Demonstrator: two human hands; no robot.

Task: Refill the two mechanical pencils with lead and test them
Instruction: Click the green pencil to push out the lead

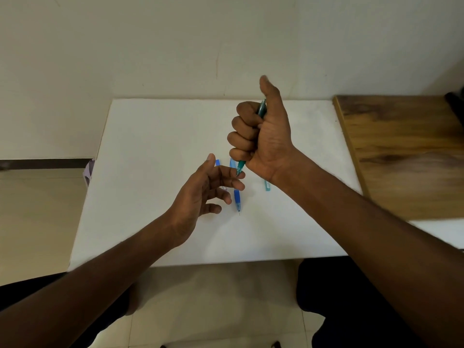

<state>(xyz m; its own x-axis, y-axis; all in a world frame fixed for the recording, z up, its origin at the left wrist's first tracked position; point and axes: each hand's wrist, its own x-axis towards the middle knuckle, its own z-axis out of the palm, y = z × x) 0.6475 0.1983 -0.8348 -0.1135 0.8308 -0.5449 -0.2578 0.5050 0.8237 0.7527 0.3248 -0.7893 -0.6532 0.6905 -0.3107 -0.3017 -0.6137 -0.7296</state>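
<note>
My right hand (261, 136) fists the teal pencil (241, 165) above the white table (150, 151), thumb raised, tip down against a finger of my left hand (208, 192), which is spread loose. Beneath them the blue pencil (237, 198) lies on that table.

Teal pencil (240, 166) in fist, frame centre. Blue pencil (237, 199) below it. White table (155, 136). Brown wood-grain board (406, 156) at right. Cream wall (150, 46) above.

1. A white table (155, 136) fills the middle of the frame
2. A wooden board (401, 151) lies at the right edge
3. A cream wall (150, 46) stands behind
4. Beige floor tiles (37, 222) at the left
</note>
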